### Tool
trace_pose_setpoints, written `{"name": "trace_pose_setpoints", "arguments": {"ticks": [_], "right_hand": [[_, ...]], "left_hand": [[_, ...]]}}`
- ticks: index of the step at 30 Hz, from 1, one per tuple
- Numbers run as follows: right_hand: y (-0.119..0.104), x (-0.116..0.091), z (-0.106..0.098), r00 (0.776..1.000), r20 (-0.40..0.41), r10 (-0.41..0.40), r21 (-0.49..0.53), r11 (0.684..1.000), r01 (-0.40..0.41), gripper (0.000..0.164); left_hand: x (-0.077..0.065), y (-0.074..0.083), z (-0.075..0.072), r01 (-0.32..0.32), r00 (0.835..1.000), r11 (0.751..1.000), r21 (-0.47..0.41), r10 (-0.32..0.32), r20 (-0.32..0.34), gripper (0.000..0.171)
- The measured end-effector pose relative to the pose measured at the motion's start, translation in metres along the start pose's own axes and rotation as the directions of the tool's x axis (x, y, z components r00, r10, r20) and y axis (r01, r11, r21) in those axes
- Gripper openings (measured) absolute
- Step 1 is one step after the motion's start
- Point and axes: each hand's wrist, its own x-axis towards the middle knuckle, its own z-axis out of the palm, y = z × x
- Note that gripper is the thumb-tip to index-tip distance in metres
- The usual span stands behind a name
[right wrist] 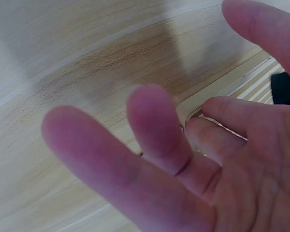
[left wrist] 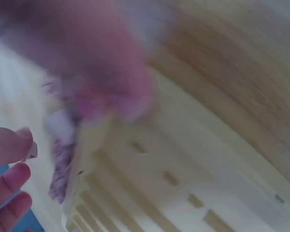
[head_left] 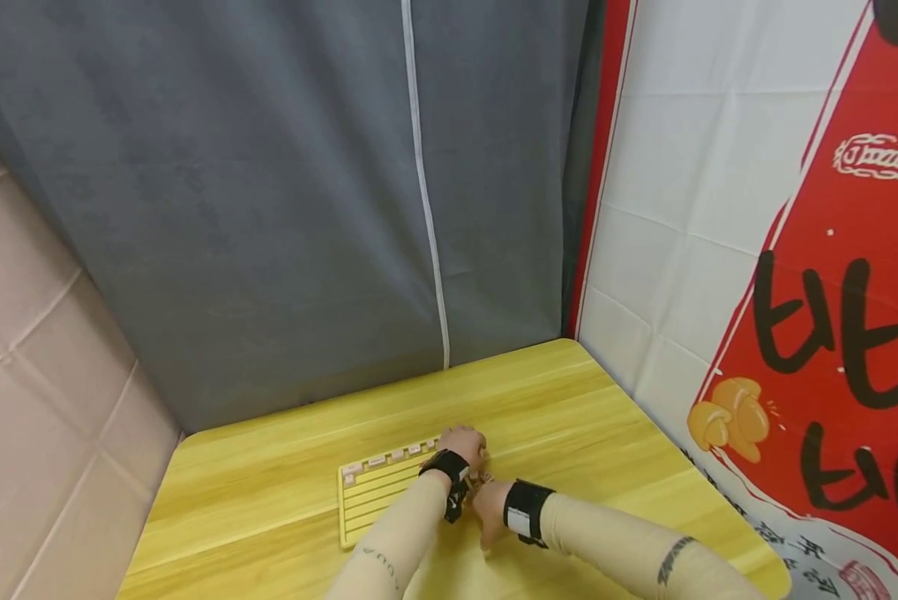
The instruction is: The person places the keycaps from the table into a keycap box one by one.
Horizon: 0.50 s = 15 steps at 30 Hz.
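Observation:
A pale yellow keyboard-shaped tray [head_left: 377,498] with raised bars lies on the table, light key pieces [head_left: 397,455] lining its far edge. My left hand [head_left: 461,444] is over the tray's far right corner. In the left wrist view its fingers [left wrist: 130,104] are blurred, fingertips down at the tray's rim; I cannot tell whether they pinch a piece. My right hand [head_left: 490,504] is nearer me, off the tray's right side. The right wrist view shows its fingers [right wrist: 157,128] loosely bent and spread, the palm bare. Small pinkish pieces [left wrist: 60,169] lie in a heap beside the tray.
The yellow wood-grain table [head_left: 254,483] reaches back to a grey curtain [head_left: 284,208]. A pale pink wall [head_left: 44,400] rises at the left, and a white and red printed sheet [head_left: 666,275] hangs along the right edge.

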Motion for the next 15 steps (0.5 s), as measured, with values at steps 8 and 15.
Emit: {"name": "trace_pose_setpoints", "arguments": {"ticks": [8, 15], "right_hand": [[0.005, 0.01, 0.01, 0.997, 0.033, -0.072, 0.018, 0.997, 0.072, 0.073], [0.007, 0.009, 0.012, 0.997, 0.056, -0.052, 0.053, 0.997, 0.049, 0.074]], "left_hand": [[-0.015, -0.037, -0.028, 0.069, 0.997, 0.827, -0.558, -0.039, 0.065, 0.024], [-0.035, -0.061, -0.043, 0.088, 0.995, 0.756, -0.649, -0.101, 0.017, 0.024]]}}
